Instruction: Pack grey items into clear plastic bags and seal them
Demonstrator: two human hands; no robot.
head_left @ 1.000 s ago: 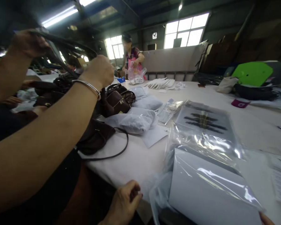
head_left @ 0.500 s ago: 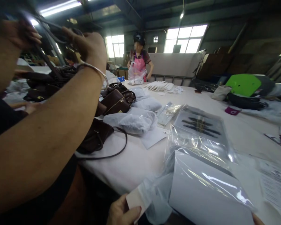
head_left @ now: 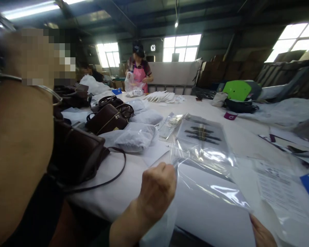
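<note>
left hand (head_left: 157, 187) is a fist clenched on the near-left edge of the clear plastic bag with a white sheet inside (head_left: 213, 202), flat on the white desk (head_left: 247, 137). bag's long axis runs left to right. right hand (head_left: 260, 235) at its near-right corner, fingers mostly out of frame, can't tell its grip. brown leather handbag (head_left: 77, 154) lies left.

Worktop (head_left: 242, 137): white. Handbags (head_left: 105, 118): dark brown with gold zip trim. Plastic bag (head_left: 206, 154): clear, glossy, over white sheet with black markings. Board (head_left: 238, 90): bright green. Apron (head_left: 140, 76): pink.
</note>
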